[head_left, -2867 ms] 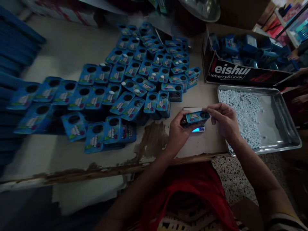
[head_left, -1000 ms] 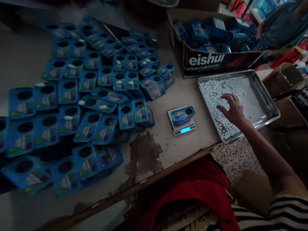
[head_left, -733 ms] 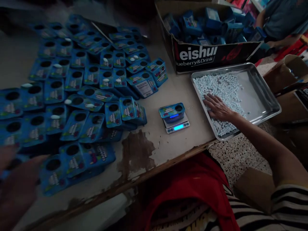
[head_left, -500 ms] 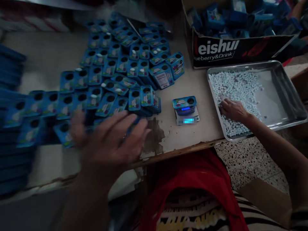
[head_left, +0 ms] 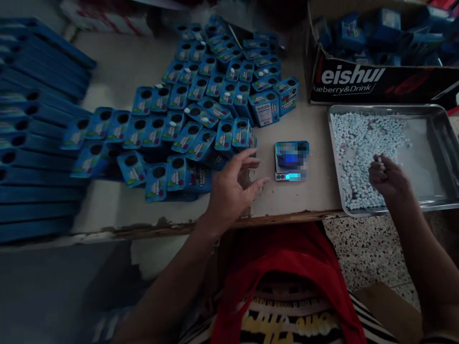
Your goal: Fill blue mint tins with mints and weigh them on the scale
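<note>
A small blue box (head_left: 291,154) with a round hole sits on a little digital scale (head_left: 293,176) with a lit display. My left hand (head_left: 231,188) hovers open over the table just left of the scale, fingers spread, holding nothing. My right hand (head_left: 386,176) is closed above the steel tray (head_left: 439,143), pinching small pale blue candies (head_left: 358,138) lifted from the heap in it.
Many blue boxes (head_left: 201,95) lie in rows across the table's middle. Flat blue packs (head_left: 32,143) are stacked at the left. A cardboard carton (head_left: 358,81) holding more blue boxes stands behind the tray. The worn table edge (head_left: 179,227) runs in front.
My left hand has come in from the left to beside the scale. My right hand has closed on candies and lifted off the heap. The view has swung left.
</note>
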Action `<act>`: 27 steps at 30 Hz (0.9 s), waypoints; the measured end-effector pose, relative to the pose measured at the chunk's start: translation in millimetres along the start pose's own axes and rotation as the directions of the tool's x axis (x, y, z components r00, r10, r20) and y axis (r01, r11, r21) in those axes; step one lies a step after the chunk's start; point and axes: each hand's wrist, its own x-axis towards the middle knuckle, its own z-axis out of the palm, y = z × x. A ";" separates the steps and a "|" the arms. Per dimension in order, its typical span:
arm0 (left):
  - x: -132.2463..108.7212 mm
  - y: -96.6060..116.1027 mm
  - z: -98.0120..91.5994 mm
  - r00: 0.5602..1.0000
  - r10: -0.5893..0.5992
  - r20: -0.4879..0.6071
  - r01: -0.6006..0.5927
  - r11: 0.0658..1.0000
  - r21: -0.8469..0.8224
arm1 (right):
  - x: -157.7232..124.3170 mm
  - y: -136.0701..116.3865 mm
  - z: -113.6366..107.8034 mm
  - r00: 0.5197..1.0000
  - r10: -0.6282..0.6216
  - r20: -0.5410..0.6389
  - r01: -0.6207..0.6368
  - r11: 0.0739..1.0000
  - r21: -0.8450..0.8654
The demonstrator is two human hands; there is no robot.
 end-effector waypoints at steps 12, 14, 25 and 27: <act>15.2 -4.6 25.6 0.988 -0.157 -0.003 0.152 0.960 -0.233 | -10.7 -20.2 142.8 0.888 -0.009 0.460 0.128 0.966 -0.227; 10.6 -6.9 16.1 0.985 -0.174 0.000 0.171 0.963 -0.208 | -10.2 -26.7 165.5 0.841 -0.041 0.539 0.274 0.891 -0.361; -2.8 -20.6 -6.2 0.977 -0.193 0.089 0.204 0.968 -0.147 | -8.8 -38.6 200.1 0.763 -0.162 0.626 0.647 0.176 -0.742; -2.3 -22.6 -7.3 0.975 -0.199 0.101 0.212 0.968 -0.138 | -9.3 -37.6 202.2 0.767 -0.172 0.618 0.641 0.193 -0.743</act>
